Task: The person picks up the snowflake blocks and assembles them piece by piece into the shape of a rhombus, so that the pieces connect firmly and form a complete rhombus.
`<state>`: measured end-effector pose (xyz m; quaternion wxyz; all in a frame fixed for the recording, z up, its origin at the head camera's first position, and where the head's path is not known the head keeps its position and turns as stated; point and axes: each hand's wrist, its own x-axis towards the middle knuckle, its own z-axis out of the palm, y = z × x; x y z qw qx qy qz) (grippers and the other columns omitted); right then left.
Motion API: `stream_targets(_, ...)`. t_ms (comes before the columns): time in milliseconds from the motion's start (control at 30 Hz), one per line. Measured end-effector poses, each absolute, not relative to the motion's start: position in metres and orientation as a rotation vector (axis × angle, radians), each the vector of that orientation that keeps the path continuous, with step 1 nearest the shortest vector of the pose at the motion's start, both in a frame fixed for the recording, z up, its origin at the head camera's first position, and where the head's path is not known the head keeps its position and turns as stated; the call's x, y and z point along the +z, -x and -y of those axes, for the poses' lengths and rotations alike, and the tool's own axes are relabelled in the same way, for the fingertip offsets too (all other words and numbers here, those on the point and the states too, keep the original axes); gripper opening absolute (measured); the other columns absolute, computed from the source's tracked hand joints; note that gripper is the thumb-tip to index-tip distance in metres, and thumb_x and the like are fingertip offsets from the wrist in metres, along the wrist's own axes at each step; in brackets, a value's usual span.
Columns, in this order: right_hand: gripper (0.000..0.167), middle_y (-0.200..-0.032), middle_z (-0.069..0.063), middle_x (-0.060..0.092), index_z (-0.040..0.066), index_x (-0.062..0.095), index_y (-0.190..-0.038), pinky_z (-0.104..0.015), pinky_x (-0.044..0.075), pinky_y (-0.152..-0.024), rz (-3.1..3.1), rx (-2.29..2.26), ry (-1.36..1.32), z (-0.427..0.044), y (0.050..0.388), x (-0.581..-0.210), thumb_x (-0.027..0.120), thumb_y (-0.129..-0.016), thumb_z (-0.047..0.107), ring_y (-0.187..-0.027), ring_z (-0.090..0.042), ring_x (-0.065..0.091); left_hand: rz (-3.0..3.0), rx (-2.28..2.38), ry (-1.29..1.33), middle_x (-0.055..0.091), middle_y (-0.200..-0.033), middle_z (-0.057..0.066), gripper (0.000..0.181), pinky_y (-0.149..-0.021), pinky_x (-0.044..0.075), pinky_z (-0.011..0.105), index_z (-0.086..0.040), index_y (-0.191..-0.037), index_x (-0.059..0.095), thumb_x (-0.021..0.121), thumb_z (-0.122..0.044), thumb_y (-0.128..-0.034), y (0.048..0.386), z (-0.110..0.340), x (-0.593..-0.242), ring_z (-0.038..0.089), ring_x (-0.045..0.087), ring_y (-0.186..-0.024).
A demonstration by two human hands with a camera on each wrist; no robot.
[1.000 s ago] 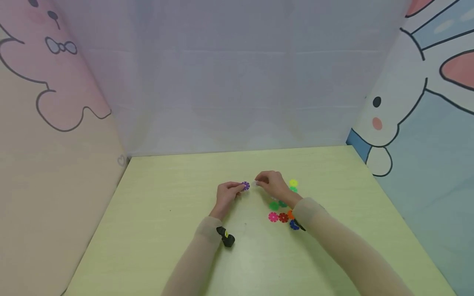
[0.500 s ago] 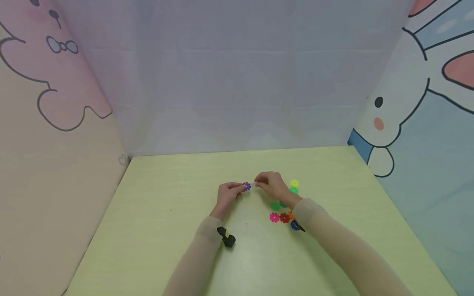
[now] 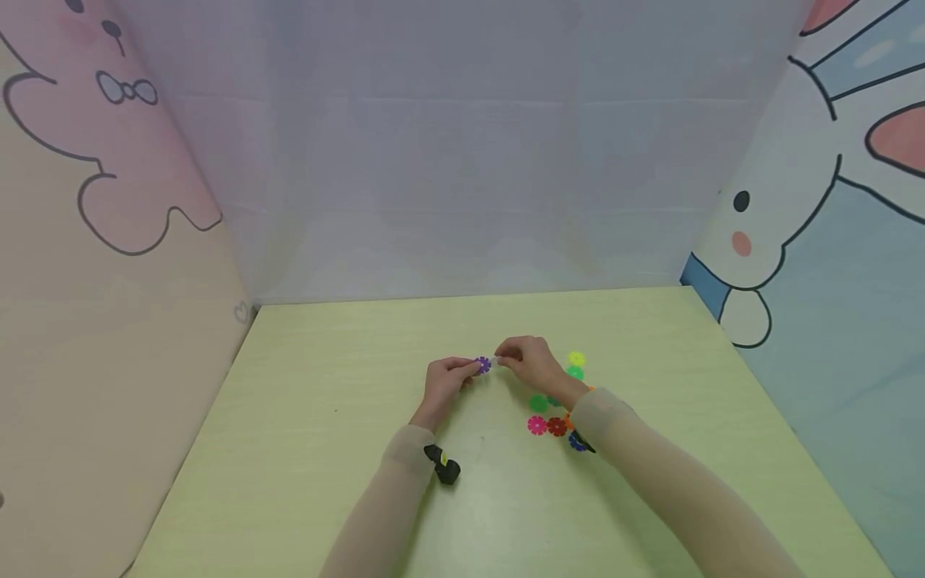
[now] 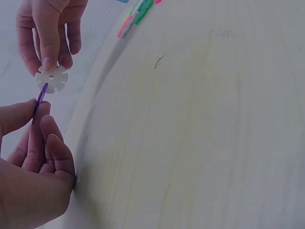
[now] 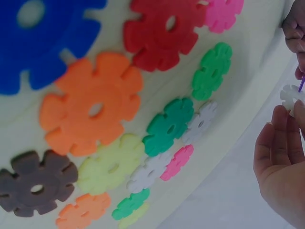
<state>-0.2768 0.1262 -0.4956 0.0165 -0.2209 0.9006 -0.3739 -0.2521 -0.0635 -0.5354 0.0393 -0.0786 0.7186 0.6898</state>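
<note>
Between thumb and fingertips my left hand point(image 3: 442, 387) pinches a purple notched disc point(image 3: 483, 365), which appears edge-on in the left wrist view. My right hand point(image 3: 533, 363) pinches a white notched disc point(image 4: 52, 78) by its far edge. The two discs meet at right angles, the purple one's edge at a notch of the white one; how deep it sits I cannot tell. Both hands are above the table. In the right wrist view the white disc point(image 5: 289, 97) is partly hidden by my right thumb.
Several loose notched discs lie on the table point(image 3: 325, 482) beneath and beside my right forearm, among them pink point(image 3: 537, 425), dark red point(image 3: 556, 426), orange point(image 5: 91, 105), blue point(image 5: 43, 43) and brown point(image 5: 38, 183) ones. A black wrist camera point(image 3: 444, 467) sits on the left sleeve.
The purple disc and the white disc have come together from a small gap until they touch. Both hands keep their pinch and have barely moved; the head view has shifted slightly.
</note>
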Motion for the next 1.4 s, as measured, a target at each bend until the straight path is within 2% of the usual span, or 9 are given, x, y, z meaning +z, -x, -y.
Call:
stream_targets(233,0.012,-0.093,-0.001,0.070,0.005,0.073,-0.099,-0.031,0.051,-0.076,-2.798,-1.123,0.716,-0.1245,0.2795,-0.4971,0.068,-0.090,0.010,-0.084,-0.015,0.063,-2.181,2.139,0.251,0.069,-0.080,0.008,0.016,-0.059,0.046,0.026,-0.001,-0.090,0.075,0.074,-0.016,-0.0847,0.2519,0.0647,-0.5361,0.021,0.059,-0.068)
stream_targets(567,0.008,-0.091,-0.001,0.070,0.007,0.074,-0.094,-0.029,0.051,-0.073,-2.816,-1.115,0.789,-0.1222,0.2809,-0.4959,0.069,-0.089,0.010,-0.083,-0.014,0.064,-2.141,2.187,0.219,0.070,-0.079,0.010,0.017,-0.059,0.047,0.027,0.001,-0.087,0.074,0.075,-0.016,-0.0845,0.2495,0.0659,-0.5382,0.016,0.057,-0.064)
stream_targets(800,0.009,-0.091,-0.001,0.070,0.005,0.074,-0.095,-0.029,0.051,-0.075,-2.799,-1.087,0.808,-0.1203,0.2823,-0.4972,0.069,-0.088,0.008,-0.083,-0.015,0.064,-2.126,2.177,0.188,0.070,-0.079,0.012,0.013,-0.059,0.047,0.026,0.002,-0.085,0.073,0.074,-0.012,-0.0849,0.2508,0.0687,-0.5416,0.017,0.058,-0.064)
stream_targets(1400,0.011,-0.093,-0.003,0.071,0.003,0.073,-0.098,-0.028,0.051,-0.076,-2.787,-1.003,0.883,-0.1169,0.2841,-0.4948,0.068,-0.089,0.008,-0.085,-0.015,0.065,-2.101,2.192,0.163,0.070,-0.081,0.014,0.020,-0.062,0.046,0.027,0.007,-0.089,0.071,0.074,-0.012,-0.0846,0.2487,0.0725,-0.5412,0.017,0.058,-0.067)
